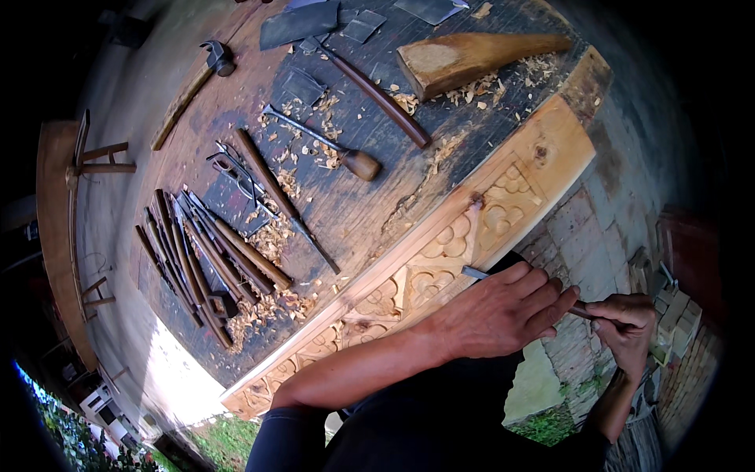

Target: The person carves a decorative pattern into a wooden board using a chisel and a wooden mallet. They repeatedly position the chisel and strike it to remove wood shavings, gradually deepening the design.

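A long pale wooden board, carved with a row of rounded petal shapes, lies along the near edge of the workbench. My left hand is closed around the shaft of a carving chisel, its fingers wrapped over the middle. The chisel's flat metal tip pokes out to the left, at the board's near edge beside a carved flower; whether it touches the wood I cannot tell. Farther right, my right hand grips the rear end of the dark handle. Most of the shaft is hidden under my fingers.
On the workbench a bundle of chisels lies at left among wood shavings. A claw hammer, a chisel with a bulbous handle, a wooden mallet and dark sandpaper sheets lie farther back. A bench stands left.
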The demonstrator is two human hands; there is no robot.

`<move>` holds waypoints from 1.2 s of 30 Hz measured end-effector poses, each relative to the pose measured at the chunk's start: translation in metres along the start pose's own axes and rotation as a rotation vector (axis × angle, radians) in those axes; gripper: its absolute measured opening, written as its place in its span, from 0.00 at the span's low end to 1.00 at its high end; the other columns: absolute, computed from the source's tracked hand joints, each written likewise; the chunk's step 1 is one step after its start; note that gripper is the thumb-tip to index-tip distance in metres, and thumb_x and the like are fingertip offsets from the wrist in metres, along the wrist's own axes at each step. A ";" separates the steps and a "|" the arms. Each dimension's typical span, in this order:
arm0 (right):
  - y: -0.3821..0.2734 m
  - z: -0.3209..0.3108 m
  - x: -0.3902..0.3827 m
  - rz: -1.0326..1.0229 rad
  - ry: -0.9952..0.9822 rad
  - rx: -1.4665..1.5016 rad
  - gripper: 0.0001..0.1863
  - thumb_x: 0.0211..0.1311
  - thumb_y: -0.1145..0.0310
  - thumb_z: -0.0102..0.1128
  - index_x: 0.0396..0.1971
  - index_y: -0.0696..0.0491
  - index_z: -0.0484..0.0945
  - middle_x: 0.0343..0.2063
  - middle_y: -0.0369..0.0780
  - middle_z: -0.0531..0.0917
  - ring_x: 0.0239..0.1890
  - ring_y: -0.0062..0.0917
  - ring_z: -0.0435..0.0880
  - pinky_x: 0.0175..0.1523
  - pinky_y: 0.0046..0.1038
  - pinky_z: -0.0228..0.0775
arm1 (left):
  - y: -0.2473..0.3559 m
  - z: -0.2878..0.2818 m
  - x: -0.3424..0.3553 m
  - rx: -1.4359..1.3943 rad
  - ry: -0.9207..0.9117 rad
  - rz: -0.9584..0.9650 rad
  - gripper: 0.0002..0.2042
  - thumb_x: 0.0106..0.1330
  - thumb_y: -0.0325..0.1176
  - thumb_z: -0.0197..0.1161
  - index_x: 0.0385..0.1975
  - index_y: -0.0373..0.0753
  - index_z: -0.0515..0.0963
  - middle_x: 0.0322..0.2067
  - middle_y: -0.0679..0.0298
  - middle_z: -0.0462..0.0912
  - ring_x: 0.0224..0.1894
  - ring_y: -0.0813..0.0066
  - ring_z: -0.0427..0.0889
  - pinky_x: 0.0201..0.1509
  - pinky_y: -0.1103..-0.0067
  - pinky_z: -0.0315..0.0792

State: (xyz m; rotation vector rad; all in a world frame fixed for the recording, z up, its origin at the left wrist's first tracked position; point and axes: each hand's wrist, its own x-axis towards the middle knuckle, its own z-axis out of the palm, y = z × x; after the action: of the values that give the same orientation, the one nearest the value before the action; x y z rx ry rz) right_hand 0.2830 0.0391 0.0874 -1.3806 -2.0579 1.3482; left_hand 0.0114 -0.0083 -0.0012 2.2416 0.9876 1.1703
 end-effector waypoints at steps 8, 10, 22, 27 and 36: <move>-0.007 -0.001 0.004 0.054 0.008 0.049 0.13 0.53 0.84 0.71 0.40 0.61 0.92 0.23 0.40 0.88 0.18 0.17 0.79 0.25 0.21 0.66 | -0.002 -0.002 0.002 -0.051 0.016 -0.019 0.33 0.58 0.43 0.71 0.63 0.30 0.78 0.45 0.61 0.80 0.44 0.66 0.77 0.48 0.70 0.70; -0.009 -0.001 0.004 0.081 0.014 0.065 0.13 0.54 0.85 0.70 0.40 0.61 0.92 0.23 0.40 0.88 0.17 0.15 0.78 0.24 0.20 0.65 | -0.002 -0.001 0.003 -0.064 0.032 -0.022 0.33 0.59 0.42 0.71 0.63 0.30 0.78 0.45 0.61 0.80 0.44 0.65 0.77 0.48 0.70 0.70; -0.010 0.000 0.005 0.080 0.043 0.043 0.12 0.55 0.84 0.70 0.40 0.62 0.92 0.23 0.40 0.89 0.16 0.14 0.78 0.23 0.18 0.65 | -0.005 0.001 0.002 -0.080 0.049 -0.023 0.33 0.57 0.40 0.72 0.63 0.30 0.78 0.45 0.60 0.80 0.44 0.65 0.77 0.48 0.69 0.70; -0.003 0.000 0.009 0.081 0.038 0.067 0.11 0.55 0.84 0.71 0.39 0.62 0.92 0.22 0.40 0.88 0.15 0.14 0.78 0.21 0.18 0.65 | -0.004 0.001 0.002 -0.083 0.038 -0.047 0.33 0.56 0.39 0.74 0.62 0.29 0.79 0.46 0.60 0.80 0.45 0.64 0.77 0.48 0.70 0.70; 0.003 0.003 0.012 0.070 0.030 0.090 0.10 0.56 0.85 0.70 0.38 0.62 0.92 0.22 0.41 0.88 0.15 0.14 0.78 0.20 0.18 0.65 | -0.005 0.004 0.000 -0.074 0.040 -0.068 0.33 0.55 0.37 0.74 0.62 0.29 0.79 0.47 0.58 0.81 0.45 0.63 0.77 0.48 0.69 0.71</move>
State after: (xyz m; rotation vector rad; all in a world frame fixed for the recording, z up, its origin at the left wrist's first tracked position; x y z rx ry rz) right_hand 0.2768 0.0484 0.0808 -1.4375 -1.9214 1.4213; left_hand 0.0128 -0.0054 -0.0062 2.1186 1.0108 1.2071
